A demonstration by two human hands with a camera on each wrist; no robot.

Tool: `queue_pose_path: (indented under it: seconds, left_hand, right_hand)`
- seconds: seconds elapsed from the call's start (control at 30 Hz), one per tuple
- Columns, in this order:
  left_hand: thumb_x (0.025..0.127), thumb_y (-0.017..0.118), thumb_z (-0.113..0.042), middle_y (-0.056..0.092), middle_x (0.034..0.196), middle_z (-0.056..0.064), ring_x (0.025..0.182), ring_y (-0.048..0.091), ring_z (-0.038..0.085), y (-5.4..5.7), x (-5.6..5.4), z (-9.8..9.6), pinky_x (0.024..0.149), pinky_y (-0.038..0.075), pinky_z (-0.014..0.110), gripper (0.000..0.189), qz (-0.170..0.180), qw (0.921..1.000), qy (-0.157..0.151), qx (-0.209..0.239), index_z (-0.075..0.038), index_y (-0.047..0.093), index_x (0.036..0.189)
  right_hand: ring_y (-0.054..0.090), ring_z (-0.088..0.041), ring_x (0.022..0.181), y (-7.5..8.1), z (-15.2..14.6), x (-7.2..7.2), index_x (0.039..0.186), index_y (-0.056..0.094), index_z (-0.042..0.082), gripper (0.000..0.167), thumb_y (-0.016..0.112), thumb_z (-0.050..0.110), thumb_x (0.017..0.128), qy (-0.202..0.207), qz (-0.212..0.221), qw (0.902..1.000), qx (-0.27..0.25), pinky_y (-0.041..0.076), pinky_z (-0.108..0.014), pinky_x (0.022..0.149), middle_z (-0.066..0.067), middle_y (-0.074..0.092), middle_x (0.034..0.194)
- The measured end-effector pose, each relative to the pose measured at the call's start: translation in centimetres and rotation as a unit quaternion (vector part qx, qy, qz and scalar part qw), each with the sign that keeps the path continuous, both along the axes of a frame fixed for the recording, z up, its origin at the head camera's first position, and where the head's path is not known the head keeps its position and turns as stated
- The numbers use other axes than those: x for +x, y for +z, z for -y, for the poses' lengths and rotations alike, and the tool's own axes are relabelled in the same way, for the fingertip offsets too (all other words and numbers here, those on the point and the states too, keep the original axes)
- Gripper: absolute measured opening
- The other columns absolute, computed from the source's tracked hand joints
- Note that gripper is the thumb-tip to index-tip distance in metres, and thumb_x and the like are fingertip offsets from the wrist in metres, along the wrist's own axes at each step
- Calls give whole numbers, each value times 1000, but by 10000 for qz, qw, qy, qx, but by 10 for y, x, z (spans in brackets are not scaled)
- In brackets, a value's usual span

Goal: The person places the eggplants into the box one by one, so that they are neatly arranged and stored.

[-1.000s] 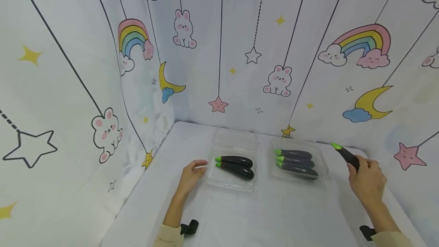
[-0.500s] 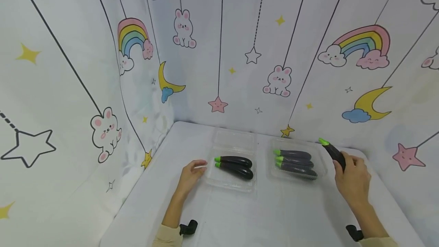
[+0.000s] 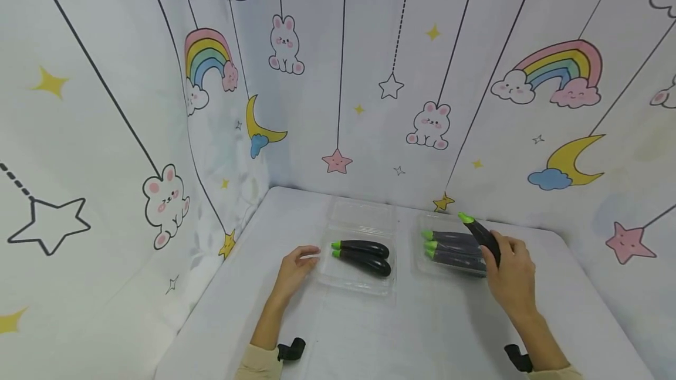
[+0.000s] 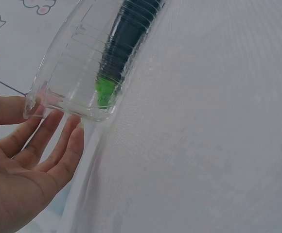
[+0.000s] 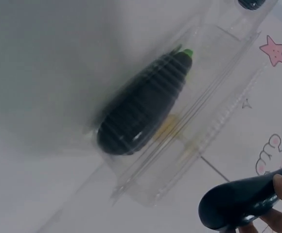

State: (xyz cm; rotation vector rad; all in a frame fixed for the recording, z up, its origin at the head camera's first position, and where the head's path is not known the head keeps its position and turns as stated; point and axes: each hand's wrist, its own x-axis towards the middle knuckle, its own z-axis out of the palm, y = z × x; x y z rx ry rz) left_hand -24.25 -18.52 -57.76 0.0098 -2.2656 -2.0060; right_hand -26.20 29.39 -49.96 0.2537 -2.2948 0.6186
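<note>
My right hand [image 3: 511,277] grips a dark eggplant [image 3: 482,237] with a bright green stem end, raised over the right side of the right clear plastic box [image 3: 421,270]. Several more eggplants [image 3: 454,257] lie side by side in that box, seen through its plastic. In the right wrist view, the held eggplant [image 5: 238,204] shows its rounded end. My left hand [image 3: 293,271] is at the left edge of the other clear plastic box [image 3: 354,286], thumb and fingers about its rim [image 4: 65,104]. Two glossy eggplants [image 3: 364,263] lie in this one.
The left box's lid [image 3: 363,214] lies folded back toward the rear. Both boxes stand on a white-covered table [image 3: 380,333]. Behind and to the left rises a white cloth backdrop [image 3: 311,110] printed with rabbits, stars, moons and rainbows.
My right hand has moved left with the eggplant, from beyond the right box to over its right side. The left hand and both boxes have stayed in place.
</note>
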Motion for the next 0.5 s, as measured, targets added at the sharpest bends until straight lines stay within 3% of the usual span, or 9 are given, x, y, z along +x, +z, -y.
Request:
queue_pose_path:
  seconds: [0.2,0.5]
  left_hand:
    - [101,69,-11,68,135,13,121,66,32,1,1,0,99,57,39,33,-23,10000,29,37,-3,66,132]
    - [101,67,-7,64,138,20,124,64,38,1,0,0,101,56,43,37,108,9999,-35,52,2,62,136]
  right_hand:
    - [57,-51,106,3,27,7,141,59,-2,48,74,10,97,285,141,9995,39,50,-67,79,-34,55,122]
    - [59,-39,101,-6,71,5,142,60,0,49,75,9,97,867,281,9956,201,51,-54,74,-26,57,122]
